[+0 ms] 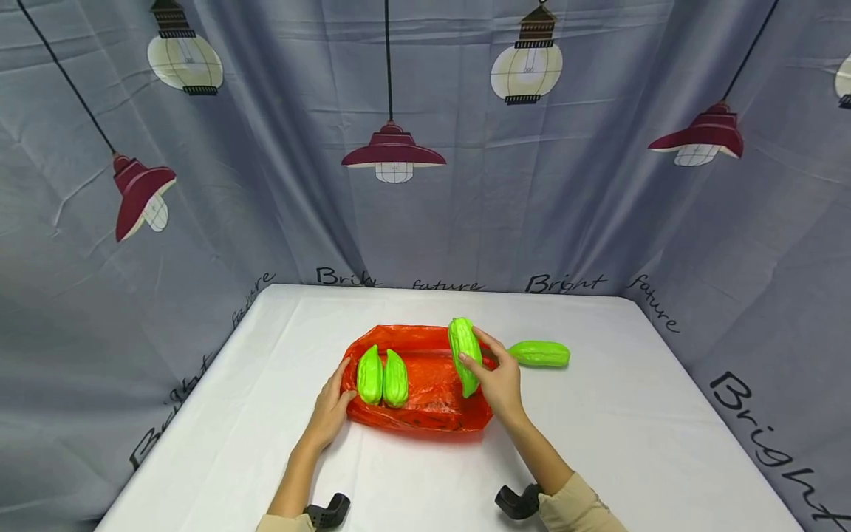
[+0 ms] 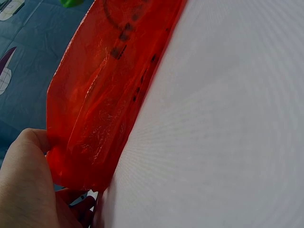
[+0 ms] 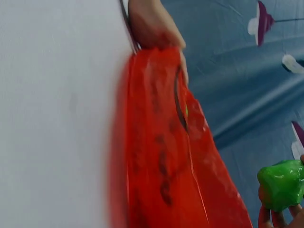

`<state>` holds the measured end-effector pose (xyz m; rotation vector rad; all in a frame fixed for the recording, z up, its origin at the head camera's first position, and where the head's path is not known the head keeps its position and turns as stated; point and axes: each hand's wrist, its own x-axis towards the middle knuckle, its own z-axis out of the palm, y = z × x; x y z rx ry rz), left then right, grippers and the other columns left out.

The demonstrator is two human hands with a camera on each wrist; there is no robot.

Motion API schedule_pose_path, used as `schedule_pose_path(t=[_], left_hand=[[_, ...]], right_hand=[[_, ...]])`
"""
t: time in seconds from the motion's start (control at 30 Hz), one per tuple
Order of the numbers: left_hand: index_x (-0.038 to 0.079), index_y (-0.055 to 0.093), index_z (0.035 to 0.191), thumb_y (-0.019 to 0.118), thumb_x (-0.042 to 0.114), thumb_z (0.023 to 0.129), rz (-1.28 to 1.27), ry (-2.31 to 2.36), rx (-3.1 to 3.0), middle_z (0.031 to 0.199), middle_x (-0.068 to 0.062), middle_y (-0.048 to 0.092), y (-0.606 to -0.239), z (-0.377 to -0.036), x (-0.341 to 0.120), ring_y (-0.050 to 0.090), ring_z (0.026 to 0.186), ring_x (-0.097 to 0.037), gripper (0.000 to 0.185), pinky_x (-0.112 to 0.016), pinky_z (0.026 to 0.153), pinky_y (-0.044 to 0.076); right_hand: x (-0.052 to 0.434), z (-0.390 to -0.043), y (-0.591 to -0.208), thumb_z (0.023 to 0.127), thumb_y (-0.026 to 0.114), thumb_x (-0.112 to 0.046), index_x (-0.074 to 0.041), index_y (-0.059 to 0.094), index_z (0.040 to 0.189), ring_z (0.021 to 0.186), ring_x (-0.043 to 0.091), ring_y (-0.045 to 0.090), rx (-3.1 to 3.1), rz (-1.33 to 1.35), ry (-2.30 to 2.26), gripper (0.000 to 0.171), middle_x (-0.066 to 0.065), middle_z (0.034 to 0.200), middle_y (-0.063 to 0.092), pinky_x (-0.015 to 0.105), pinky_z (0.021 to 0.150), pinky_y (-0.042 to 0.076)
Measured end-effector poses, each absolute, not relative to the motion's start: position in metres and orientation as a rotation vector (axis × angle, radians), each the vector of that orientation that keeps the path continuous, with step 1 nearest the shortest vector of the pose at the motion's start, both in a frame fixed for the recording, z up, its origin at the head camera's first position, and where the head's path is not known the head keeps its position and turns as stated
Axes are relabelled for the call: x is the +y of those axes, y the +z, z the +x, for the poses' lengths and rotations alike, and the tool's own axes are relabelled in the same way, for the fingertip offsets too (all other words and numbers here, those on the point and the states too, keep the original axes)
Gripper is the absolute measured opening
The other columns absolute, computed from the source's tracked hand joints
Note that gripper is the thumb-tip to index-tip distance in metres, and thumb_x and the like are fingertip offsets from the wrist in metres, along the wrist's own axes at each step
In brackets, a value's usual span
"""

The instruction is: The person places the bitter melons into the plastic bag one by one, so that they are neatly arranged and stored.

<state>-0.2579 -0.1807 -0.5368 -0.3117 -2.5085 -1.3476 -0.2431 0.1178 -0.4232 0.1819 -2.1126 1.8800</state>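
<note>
Beige sleeves (image 1: 580, 508) lie nearest; ahead, the left hand (image 1: 331, 406) pinches the left rim of the red bag (image 1: 428, 377) — likely to keep its mouth spread — while the right hand (image 1: 501, 380) grips a green gourd (image 1: 463, 341) above the bag's right part. Two gourds (image 1: 369, 377) sit inside, at left; another gourd (image 1: 541, 354) lies on the desk (image 1: 631, 414), right of the bag.

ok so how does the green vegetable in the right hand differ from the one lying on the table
The held vegetable is gripped by the right hand; the loose vegetable lies on the white table. The held vegetable is over the red bag, the loose vegetable to its right. In the head view, the held vegetable runs nearly upright, the loose vegetable nearly sideways. Both are bright green, long and ridged.
</note>
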Motion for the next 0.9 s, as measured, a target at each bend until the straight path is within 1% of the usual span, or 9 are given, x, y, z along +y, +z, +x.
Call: schedule_pose_path(t=[0.07, 0.2, 0.3, 0.4, 0.6, 0.67, 0.77, 0.83, 0.9], left_hand=[[0.012, 0.026, 0.146, 0.050, 0.007, 0.087, -0.314, -1.350, -2.506, 0.140, -0.023, 0.036, -0.537, -0.258, -0.181, 0.033, 0.127, -0.041, 0.064, -0.057, 0.101, 0.023], [0.012, 0.026, 0.146, 0.050, 0.007, 0.087, -0.307, -1.359, -2.515, 0.141, -0.023, 0.035, -0.538, -0.256, -0.181, 0.032, 0.127, -0.041, 0.064, -0.058, 0.101, 0.023], [0.013, 0.026, 0.146, 0.050, 0.008, 0.087, -0.295, -1.369, -2.521, 0.141, -0.023, 0.035, -0.538, -0.255, -0.181, 0.032, 0.127, -0.041, 0.064, -0.058, 0.101, 0.023], [0.013, 0.026, 0.146, 0.050, 0.009, 0.087, -0.292, -1.368, -2.519, 0.141, -0.023, 0.035, -0.537, -0.254, -0.181, 0.032, 0.127, -0.041, 0.063, -0.058, 0.101, 0.023], [0.013, 0.027, 0.146, 0.050, 0.009, 0.088, -0.297, -1.357, -2.516, 0.140, -0.023, 0.036, -0.537, -0.255, -0.182, 0.033, 0.127, -0.041, 0.063, -0.058, 0.101, 0.023], [0.013, 0.027, 0.146, 0.050, 0.009, 0.087, -0.296, -1.363, -2.514, 0.140, -0.023, 0.036, -0.536, -0.255, -0.182, 0.033, 0.127, -0.041, 0.063, -0.058, 0.101, 0.023], [0.013, 0.027, 0.146, 0.050, 0.008, 0.087, -0.302, -1.365, -2.512, 0.140, -0.023, 0.036, -0.535, -0.255, -0.182, 0.033, 0.127, -0.041, 0.063, -0.058, 0.101, 0.024], [0.012, 0.027, 0.145, 0.050, 0.008, 0.087, -0.308, -1.359, -2.510, 0.140, -0.023, 0.036, -0.535, -0.256, -0.182, 0.033, 0.127, -0.041, 0.063, -0.058, 0.101, 0.024], [0.012, 0.027, 0.145, 0.050, 0.007, 0.087, -0.312, -1.359, -2.506, 0.140, -0.022, 0.036, -0.535, -0.256, -0.182, 0.033, 0.127, -0.041, 0.063, -0.058, 0.101, 0.024]], right_hand=[[0.112, -0.244, -0.429, 0.078, 0.072, -0.007, -0.003, 0.055, 0.127, 0.105, 0.035, 0.053, -2.114, 0.177, 1.882, 0.052, 0.016, 0.128, 0.051, 0.022, 0.069, 0.052], [0.105, -0.251, -0.450, 0.076, 0.075, -0.014, -0.012, 0.058, 0.126, 0.104, 0.031, 0.054, -2.125, 0.116, 1.896, 0.053, 0.011, 0.125, 0.054, 0.026, 0.067, 0.053], [0.098, -0.255, -0.460, 0.075, 0.076, -0.018, -0.017, 0.060, 0.124, 0.101, 0.028, 0.055, -2.144, 0.059, 1.866, 0.052, 0.010, 0.117, 0.058, 0.026, 0.065, 0.053], [0.090, -0.256, -0.462, 0.074, 0.077, -0.019, -0.018, 0.062, 0.123, 0.097, 0.026, 0.055, -2.163, 0.009, 1.836, 0.050, 0.010, 0.110, 0.061, 0.027, 0.063, 0.053], [0.075, -0.259, -0.467, 0.074, 0.077, -0.023, -0.020, 0.062, 0.122, 0.096, 0.024, 0.056, -2.227, -0.085, 1.835, 0.051, 0.005, 0.118, 0.058, 0.028, 0.064, 0.053], [0.070, -0.260, -0.470, 0.075, 0.076, -0.023, -0.019, 0.061, 0.123, 0.096, 0.025, 0.057, -2.237, -0.090, 1.840, 0.051, 0.007, 0.122, 0.057, 0.029, 0.064, 0.053], [0.065, -0.262, -0.476, 0.074, 0.077, -0.023, -0.016, 0.061, 0.123, 0.093, 0.025, 0.061, -2.235, -0.098, 1.851, 0.052, 0.010, 0.123, 0.056, 0.028, 0.062, 0.053], [0.063, -0.264, -0.479, 0.075, 0.076, -0.023, -0.015, 0.061, 0.123, 0.081, 0.023, 0.062, -2.248, -0.096, 1.830, 0.051, 0.011, 0.123, 0.056, 0.026, 0.057, 0.052], [0.061, -0.265, -0.482, 0.074, 0.077, -0.023, -0.014, 0.061, 0.122, 0.072, 0.019, 0.061, -2.256, -0.105, 1.820, 0.051, 0.011, 0.119, 0.058, 0.024, 0.054, 0.050]])
